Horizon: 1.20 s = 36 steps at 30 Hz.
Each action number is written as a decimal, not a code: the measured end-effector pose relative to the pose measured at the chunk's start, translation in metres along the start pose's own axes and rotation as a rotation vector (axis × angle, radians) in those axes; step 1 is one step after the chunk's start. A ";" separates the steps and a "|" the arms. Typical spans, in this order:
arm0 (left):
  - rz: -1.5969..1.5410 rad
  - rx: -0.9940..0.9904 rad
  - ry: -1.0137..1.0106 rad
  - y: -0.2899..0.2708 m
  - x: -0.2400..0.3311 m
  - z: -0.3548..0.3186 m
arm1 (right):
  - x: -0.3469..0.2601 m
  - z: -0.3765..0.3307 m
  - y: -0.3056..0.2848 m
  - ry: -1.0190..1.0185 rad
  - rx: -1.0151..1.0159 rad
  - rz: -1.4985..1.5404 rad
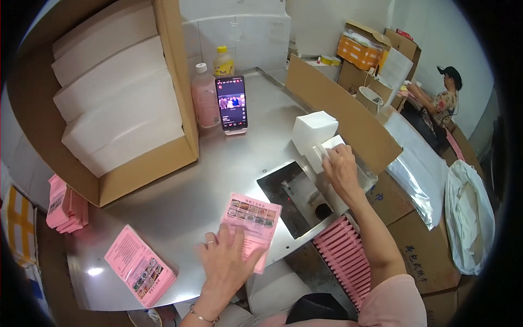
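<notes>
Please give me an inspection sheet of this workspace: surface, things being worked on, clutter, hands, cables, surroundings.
Surface: shiny metal table with a rectangular opening near its right edge.
Work things: pink printed leaflet under the left hand; white pack at the right hand, beside a white block.
Clutter: leaflet stack, phone on a stand, two bottles, cardboard box of white packs.
Hands: left flat on the leaflet; right grasping the white pack.
Cables: nothing seen.
Surroundings: row of pink packets below the table, cartons, another person seated at far right.
</notes>
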State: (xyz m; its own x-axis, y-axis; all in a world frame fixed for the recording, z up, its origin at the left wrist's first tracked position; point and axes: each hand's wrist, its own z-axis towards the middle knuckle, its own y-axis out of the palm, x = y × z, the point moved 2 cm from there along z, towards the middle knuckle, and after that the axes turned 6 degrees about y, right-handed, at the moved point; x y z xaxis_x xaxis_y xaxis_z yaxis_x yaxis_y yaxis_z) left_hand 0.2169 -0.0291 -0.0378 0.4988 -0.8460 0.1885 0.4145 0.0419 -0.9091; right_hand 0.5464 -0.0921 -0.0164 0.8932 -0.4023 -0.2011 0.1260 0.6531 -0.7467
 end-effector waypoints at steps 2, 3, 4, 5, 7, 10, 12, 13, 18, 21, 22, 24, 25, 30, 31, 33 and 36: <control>-0.004 0.010 0.004 0.012 0.003 -0.001 | 0.009 -0.007 -0.007 -0.028 0.062 -0.024; -0.049 0.011 0.100 0.022 0.009 -0.004 | 0.009 -0.010 -0.007 -0.055 0.127 -0.046; -0.088 0.009 0.188 0.025 0.010 -0.005 | -0.001 -0.017 -0.006 -0.098 0.128 -0.079; -0.069 0.014 0.174 0.024 0.006 -0.005 | -0.023 -0.029 -0.003 -0.187 0.092 0.033; -0.374 0.022 0.158 0.019 0.007 -0.008 | -0.084 -0.070 -0.011 -0.479 -0.048 0.311; -0.185 0.002 0.099 -0.017 -0.002 0.001 | -0.145 -0.141 -0.047 -0.871 -0.302 0.281; -0.218 0.014 0.157 -0.008 0.004 0.000 | -0.137 -0.123 -0.014 -0.742 -0.315 0.321; -0.273 0.019 0.215 -0.003 0.013 -0.001 | -0.132 -0.111 0.002 -0.606 -0.345 0.348; -0.247 -0.102 -0.009 -0.005 0.016 0.003 | -0.141 -0.070 0.042 -0.234 -0.348 0.169; -0.426 -0.101 0.037 -0.017 0.009 -0.012 | -0.115 -0.069 0.049 -0.115 -0.532 0.520; -0.366 -0.016 0.072 -0.016 0.016 -0.012 | -0.118 -0.072 0.043 -0.180 -0.515 0.405; -0.312 0.090 0.080 -0.012 0.023 -0.008 | -0.126 -0.073 0.031 -0.369 -0.377 0.294; -0.311 0.093 0.080 -0.006 0.020 -0.006 | -0.126 -0.076 0.027 -0.372 -0.375 0.294; -0.300 0.084 0.170 0.009 0.020 -0.004 | -0.124 -0.085 0.038 -0.491 -0.282 0.463; -0.305 0.080 0.171 0.007 0.023 -0.002 | -0.128 -0.081 0.042 -0.461 -0.294 0.491; -0.173 -0.001 0.132 0.002 0.031 0.007 | -0.141 -0.064 0.045 -0.314 -0.400 0.378; -0.344 0.047 0.149 -0.010 0.022 -0.001 | -0.125 -0.070 0.054 -0.168 -0.583 0.242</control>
State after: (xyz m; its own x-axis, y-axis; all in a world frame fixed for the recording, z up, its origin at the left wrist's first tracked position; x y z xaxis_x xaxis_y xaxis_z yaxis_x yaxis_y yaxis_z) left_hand 0.2232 -0.0481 -0.0249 0.2092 -0.8827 0.4208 0.5745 -0.2373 -0.7833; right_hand 0.4117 -0.0511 -0.0761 0.9281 -0.1511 -0.3402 -0.2998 0.2385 -0.9237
